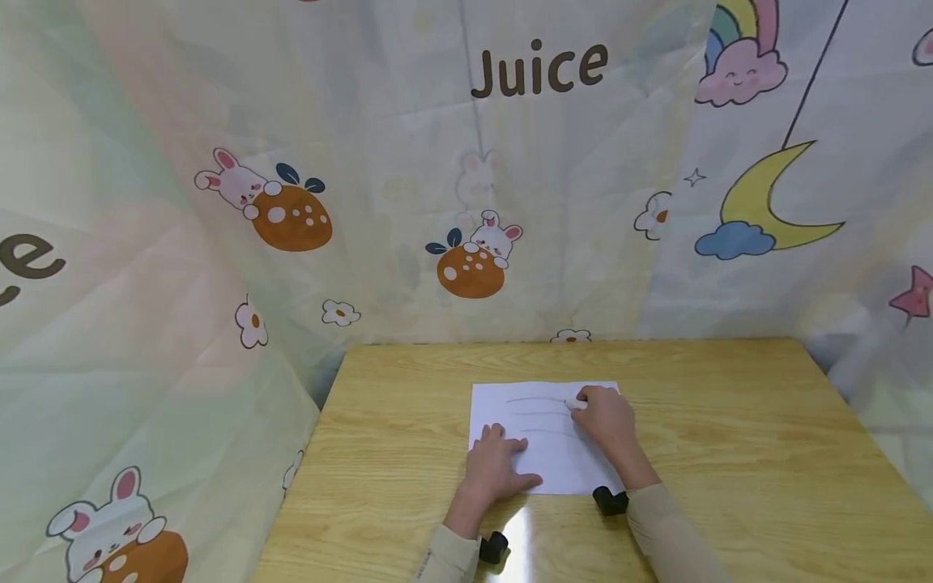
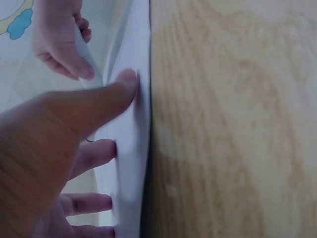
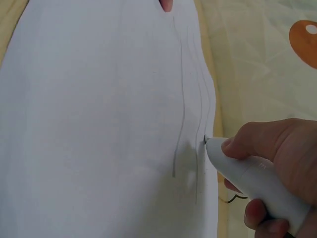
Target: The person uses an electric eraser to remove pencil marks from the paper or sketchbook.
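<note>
One white sheet of paper lies on the wooden tabletop in the head view, with thin grey lines across its upper part. The left hand rests on the sheet's lower left with fingers spread, its grip holding nothing; the right hand pinches a white pen over the upper right. Two dark blocks sit by the cuffs of the sleeves, one overlapping the sheet's lower right corner, where it hides a little of the edge. A printed fabric backdrop rises behind the far edge. From the left wrist, the paper appears edge-on and slightly bowed, fingertips against it and the thumb reaching over it; it should be light, limp and quick to crease or slide, so flat pressure near a margin suits it better than a pinch. The right wrist view shows the pen's thick, smooth body between thumb and curled fingers, dark tip at the sheet's wavy far margin; whether it quite touches is hard to tell. That body looks rigid, light and perhaps slick, best held low, near the tip. One left fingertip shows at the top, close to the line ends.
</note>
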The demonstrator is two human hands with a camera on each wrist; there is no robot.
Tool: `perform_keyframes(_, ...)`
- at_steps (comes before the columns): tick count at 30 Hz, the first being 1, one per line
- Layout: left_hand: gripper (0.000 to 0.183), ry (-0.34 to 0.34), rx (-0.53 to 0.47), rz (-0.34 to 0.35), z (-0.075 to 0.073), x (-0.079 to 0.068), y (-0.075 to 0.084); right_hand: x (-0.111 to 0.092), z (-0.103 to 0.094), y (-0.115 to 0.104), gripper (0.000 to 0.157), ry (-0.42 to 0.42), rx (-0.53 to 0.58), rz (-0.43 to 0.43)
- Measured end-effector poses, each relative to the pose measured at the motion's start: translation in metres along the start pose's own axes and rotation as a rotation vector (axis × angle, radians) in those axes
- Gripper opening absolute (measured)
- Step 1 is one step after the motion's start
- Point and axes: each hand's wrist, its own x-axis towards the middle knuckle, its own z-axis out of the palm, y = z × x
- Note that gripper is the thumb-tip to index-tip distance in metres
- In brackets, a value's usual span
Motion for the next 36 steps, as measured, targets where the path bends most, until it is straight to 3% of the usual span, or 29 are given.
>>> perform_keyframes(12,0.067,0.046,0.025,-0.011,0.004,0.007,-0.002,0.013,0.001,0.000,0.024,-0.005,0.033,0.023)
perform_keyframes(21,0.069,0.017,0.016,-0.017,0.008,0.008,-0.005,0.011,-0.006,-0.004,0.023,-0.071,0.001,0.065)
perform_keyframes(36,0.068,0.006,-0.004,-0.028,0.002,0.007,0.002,0.008,-0.012,-0.002,0.022,-0.073,0.040,0.086)
